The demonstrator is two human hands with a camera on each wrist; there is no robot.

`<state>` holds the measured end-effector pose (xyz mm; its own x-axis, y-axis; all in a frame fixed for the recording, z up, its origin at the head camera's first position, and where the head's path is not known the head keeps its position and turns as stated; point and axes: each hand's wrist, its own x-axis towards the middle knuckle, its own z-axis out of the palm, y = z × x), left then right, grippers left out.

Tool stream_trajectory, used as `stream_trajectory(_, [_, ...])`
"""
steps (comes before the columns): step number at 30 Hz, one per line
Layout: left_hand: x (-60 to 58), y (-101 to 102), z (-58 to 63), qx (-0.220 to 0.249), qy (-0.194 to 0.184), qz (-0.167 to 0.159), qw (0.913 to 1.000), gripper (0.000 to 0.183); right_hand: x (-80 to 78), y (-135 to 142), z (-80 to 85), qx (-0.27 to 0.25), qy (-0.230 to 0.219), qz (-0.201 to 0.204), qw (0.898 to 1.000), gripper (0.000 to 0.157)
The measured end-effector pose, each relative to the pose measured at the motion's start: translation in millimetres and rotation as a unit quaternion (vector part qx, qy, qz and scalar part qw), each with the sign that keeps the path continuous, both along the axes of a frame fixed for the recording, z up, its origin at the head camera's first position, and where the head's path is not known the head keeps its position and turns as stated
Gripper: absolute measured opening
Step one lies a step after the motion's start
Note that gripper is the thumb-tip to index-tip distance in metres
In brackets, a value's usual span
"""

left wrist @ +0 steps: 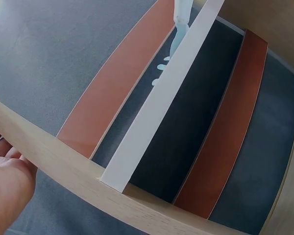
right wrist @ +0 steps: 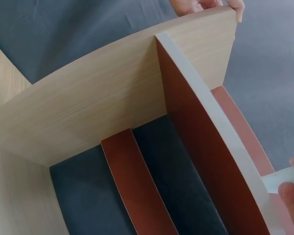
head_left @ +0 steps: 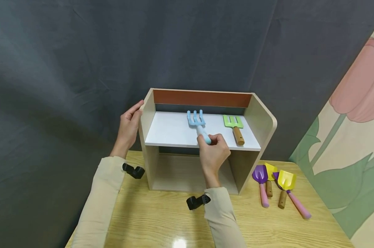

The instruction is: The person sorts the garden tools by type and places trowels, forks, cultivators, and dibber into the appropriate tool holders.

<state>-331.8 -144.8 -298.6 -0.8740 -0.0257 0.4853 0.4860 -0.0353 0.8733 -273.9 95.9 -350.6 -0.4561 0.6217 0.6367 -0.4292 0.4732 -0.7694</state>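
Head view: A person in pale sleeves works at a small wooden shelf unit (head_left: pixel 265 121) standing on a wood-grain counter (head_left: pixel 162 224), a blue fork (head_left: pixel 201 130) in the right hand (head_left: pixel 215 155). The right grip is closed on the end of the fork's handle, thumb and fingers pinching it near the front edge of the white upper shelf (head_left: pixel 171 127). The fork's three tines point toward the back of the unit, over that shelf; whether they touch it cannot be told. The left hand (head_left: pixel 127 129) holds the unit's left side panel near the top, its grip closed at the panel's edge, with bent fingers visible along the outer face in the left wrist view. A green fork (head_left: pixel 236 128) with a brown handle lies on the white shelf to the right of the blue one, its tines also toward the back. A reddish-brown slat (head_left: pixel 202 97) crosses the back above the shelf. On the counter, to the right of the unit, lie a purple shovel (head_left: pixel 260 174) with a pink handle and a yellow shovel (head_left: pixel 287 179) with a brown handle, the latter partly covering a second pink-handled shovel (head_left: pixel 299 205). Another yellow shovel (head_left: pixel 270 168) lies between, partly hidden. Dark cloth (head_left: pixel 112 44) hangs behind; a painted pink flower (head_left: pixel 359 82) marks the wall at right.
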Motion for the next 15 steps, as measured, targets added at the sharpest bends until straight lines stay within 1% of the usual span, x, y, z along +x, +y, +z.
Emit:
stream_trajectory(6, [1.4, -0.2, 0.0, -0.001, 0.001, 0.003, 1.0000, 0.044, -4.8, -1.5, -1.8, 0.010, 0.002, 0.006, 1.000, 0.015])
stream_trajectory(15, [1.6, -2.6, -0.5, 0.006, 0.005, 0.001, 1.0000, 0.045, -8.8, -9.6, -1.8, 0.052, -0.006, 0.015, 0.999, 0.013])
